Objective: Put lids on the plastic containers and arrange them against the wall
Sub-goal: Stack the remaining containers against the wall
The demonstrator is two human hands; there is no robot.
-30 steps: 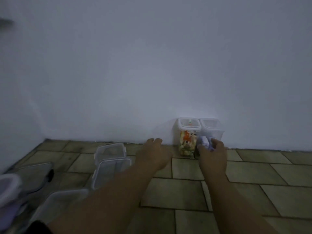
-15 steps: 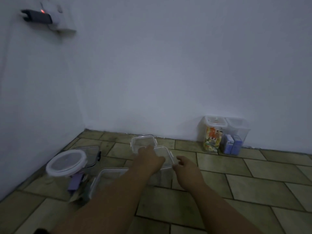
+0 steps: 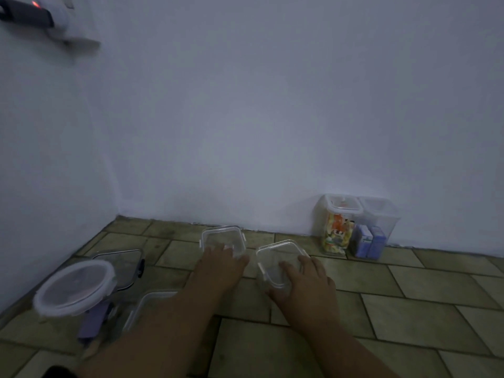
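Two small clear lidded containers sit on the tiled floor in the middle. My left hand (image 3: pixel 222 264) grips the near edge of the left container (image 3: pixel 222 237). My right hand (image 3: pixel 305 282) grips the right container (image 3: pixel 278 257), which is tilted, fingers curled over its lid. Against the wall at the right stand two tall clear containers: one (image 3: pixel 338 223) with colourful contents and a lid, one (image 3: pixel 377 227) holding blue boxes.
At the left lie a round lidded container (image 3: pixel 75 287), a dark flat lid (image 3: pixel 120 264) behind it, a purple item (image 3: pixel 91 324) and another clear container (image 3: pixel 152 301) partly hidden by my left arm. A wall corner is at far left. A device (image 3: pixel 27 15) hangs on the left wall.
My hands left the tall containers by the wall and moved left to the two small containers. The right hand now grips the right container, which has shifted right and tilted.
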